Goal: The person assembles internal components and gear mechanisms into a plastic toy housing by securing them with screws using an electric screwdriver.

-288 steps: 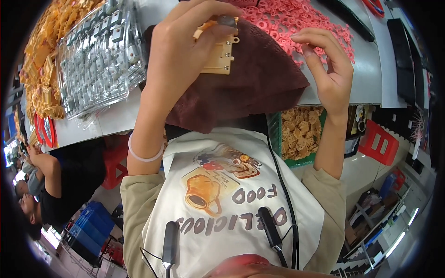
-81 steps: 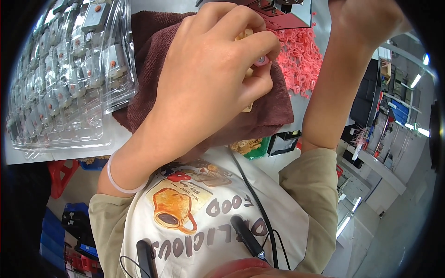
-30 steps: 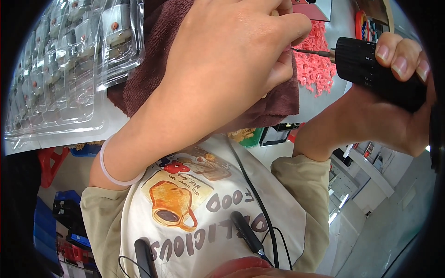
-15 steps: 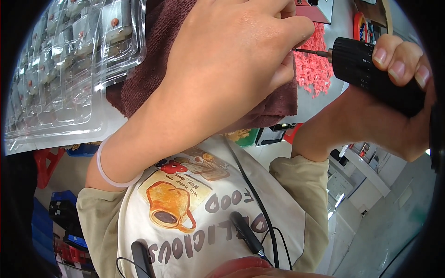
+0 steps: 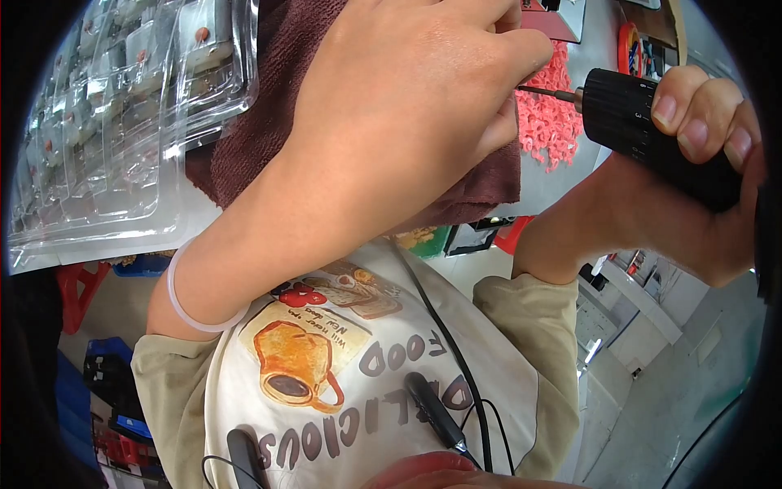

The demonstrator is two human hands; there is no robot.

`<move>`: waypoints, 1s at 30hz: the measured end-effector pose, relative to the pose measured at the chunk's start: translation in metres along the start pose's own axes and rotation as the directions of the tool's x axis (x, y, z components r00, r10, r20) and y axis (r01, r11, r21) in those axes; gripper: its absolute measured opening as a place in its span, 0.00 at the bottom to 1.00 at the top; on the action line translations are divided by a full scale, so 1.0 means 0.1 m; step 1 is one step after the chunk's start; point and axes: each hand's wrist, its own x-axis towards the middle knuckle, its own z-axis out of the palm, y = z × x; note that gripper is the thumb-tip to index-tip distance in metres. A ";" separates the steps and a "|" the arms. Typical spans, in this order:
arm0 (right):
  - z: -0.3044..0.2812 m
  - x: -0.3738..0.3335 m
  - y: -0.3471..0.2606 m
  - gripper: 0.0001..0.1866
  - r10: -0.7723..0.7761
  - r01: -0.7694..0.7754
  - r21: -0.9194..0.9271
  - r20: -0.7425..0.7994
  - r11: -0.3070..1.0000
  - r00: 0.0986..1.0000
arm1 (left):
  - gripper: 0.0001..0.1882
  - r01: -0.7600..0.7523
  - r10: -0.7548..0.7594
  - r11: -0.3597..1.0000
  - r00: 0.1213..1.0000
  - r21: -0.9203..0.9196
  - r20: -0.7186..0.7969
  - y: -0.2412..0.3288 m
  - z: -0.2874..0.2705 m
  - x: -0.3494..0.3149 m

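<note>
My right hand (image 5: 705, 122) is wrapped round a black electric screwdriver (image 5: 631, 114) at the upper right. Its thin metal bit (image 5: 550, 91) points left, and the tip disappears behind the fingers of my left hand (image 5: 415, 90). That hand is closed above a dark brown towel (image 5: 244, 151), fingers curled; whatever it grips is hidden by the hand and the picture's top edge. Just behind the bit lies a heap of small pink ring-ended pieces (image 5: 550, 134) on the grey table (image 5: 538, 181).
Clear plastic trays (image 5: 163, 175) holding several grey parts with reddish-brown dots are stacked at the left. At the back stands a red block-like object (image 5: 554, 23), with a red-rimmed holder (image 5: 629, 49) to its right. A black cable (image 5: 444, 330) hangs across my shirt.
Both hands keep nearly the same position. The screwdriver has shifted very slightly left and down, its bit still directed at my left fingers.
</note>
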 end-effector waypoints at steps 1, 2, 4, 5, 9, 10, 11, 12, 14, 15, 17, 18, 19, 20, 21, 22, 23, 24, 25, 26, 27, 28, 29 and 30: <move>-0.02 0.01 0.01 0.09 0.003 -0.003 0.003 0.004 1.000 1.000 | 0.14 0.002 -0.002 1.000 1.000 -0.004 0.001 -0.05 0.01 0.02; -0.02 0.01 0.00 0.09 0.005 -0.005 0.007 0.009 1.000 1.000 | 0.14 0.003 -0.003 1.000 1.000 -0.007 0.001 -0.06 0.01 0.02; -0.06 0.03 0.00 0.09 0.005 -0.005 0.026 0.019 1.000 1.000 | 0.15 0.010 -0.010 1.000 1.000 -0.001 -0.002 -0.02 0.01 0.03; -0.05 0.03 -0.02 0.09 0.003 -0.004 0.036 0.024 0.999 1.000 | 0.15 0.012 -0.012 1.000 1.000 0.003 -0.004 -0.04 0.01 0.03; -0.07 0.01 -0.05 0.09 0.002 -0.005 0.060 0.037 0.998 0.999 | 0.15 0.014 -0.014 1.000 1.000 0.003 -0.004 -0.04 0.01 0.02; -0.10 0.01 -0.04 0.09 0.004 -0.006 0.065 0.040 0.998 0.999 | 0.15 0.015 -0.015 1.000 1.000 0.002 -0.003 -0.05 0.01 0.01; -0.11 0.01 -0.05 0.09 0.005 -0.008 0.070 0.042 0.997 0.999 | 0.15 0.016 -0.016 1.000 1.000 0.002 -0.001 -0.04 0.00 0.01; -0.12 0.01 -0.05 0.09 0.003 -0.007 0.076 0.045 0.997 0.999 | 0.15 0.015 -0.015 1.000 1.000 0.002 -0.001 -0.05 0.00 0.01; -0.11 0.00 -0.04 0.09 0.000 -0.004 0.086 0.049 0.996 0.999 | 0.15 0.012 -0.012 1.000 1.000 0.003 -0.001 -0.05 0.00 0.01; -0.10 0.00 -0.05 0.09 -0.002 -0.003 0.087 0.050 0.996 0.999 | 0.15 0.012 -0.012 1.000 1.000 0.004 -0.001 -0.05 0.00 0.01; -0.07 0.00 -0.06 0.09 0.010 -0.010 -0.053 -0.003 0.999 1.000 | 0.15 0.013 -0.013 1.000 1.000 0.005 -0.001 -0.05 0.00 0.01; -0.07 -0.01 -0.06 0.09 0.009 -0.009 -0.053 -0.003 0.999 1.000 | 0.15 0.012 -0.012 1.000 1.000 0.005 0.000 -0.05 -0.01 0.00; -0.06 -0.01 -0.06 0.09 0.005 -0.005 -0.056 0.006 0.998 1.000 | 0.15 0.011 -0.011 1.000 1.000 0.005 0.001 -0.02 -0.01 0.00; -0.06 -0.01 -0.06 0.09 0.001 0.000 -0.059 0.016 0.998 1.000 | 0.15 0.010 -0.010 1.000 1.000 0.005 0.002 -0.05 -0.01 0.01; -0.05 -0.01 -0.06 0.09 -0.002 0.004 -0.062 0.025 0.998 1.000 | 0.15 0.010 -0.010 1.000 1.000 0.005 0.003 -0.05 -0.01 0.01; -0.05 -0.01 -0.06 0.09 -0.006 0.008 -0.065 0.035 0.998 0.999 | 0.15 0.010 -0.010 1.000 1.000 0.005 0.003 -0.05 -0.01 0.01; -0.05 -0.02 -0.06 0.09 -0.009 0.012 -0.067 0.045 0.998 0.999 | 0.15 0.010 -0.010 1.000 1.000 0.005 0.004 -0.05 -0.01 0.01; -0.05 -0.03 -0.06 0.08 -0.015 0.019 -0.071 0.055 0.997 0.998 | 0.15 0.007 -0.007 1.000 1.000 0.005 0.004 -0.04 -0.01 0.01; -0.05 -0.03 -0.06 0.08 -0.021 0.026 -0.074 0.064 0.997 0.998 | 0.15 0.005 -0.005 1.000 1.000 0.006 0.003 -0.03 -0.01 0.01; -0.05 -0.04 -0.06 0.08 -0.027 0.033 -0.077 0.074 0.997 0.997 | 0.15 0.002 -0.002 1.000 1.000 0.006 0.003 -0.04 -0.01 0.02; -0.05 -0.04 -0.06 0.08 -0.031 0.038 -0.080 0.084 0.996 0.996 | 0.15 0.001 -0.001 1.000 1.000 0.006 0.004 -0.03 -0.01 0.01; -0.05 -0.04 -0.07 0.08 -0.035 0.043 -0.083 0.093 0.996 0.995 | 0.15 0.000 0.000 1.000 1.000 0.005 0.004 -0.03 -0.01 0.01; -0.05 -0.05 -0.07 0.08 -0.038 0.047 -0.086 0.103 0.995 0.994 | 0.15 -0.001 0.001 1.000 1.000 0.005 0.005 -0.03 -0.02 0.01; -0.06 -0.05 -0.06 0.08 -0.040 0.050 -0.088 0.102 0.995 0.994 | 0.15 -0.004 0.004 1.000 1.000 0.004 0.006 -0.04 -0.01 0.02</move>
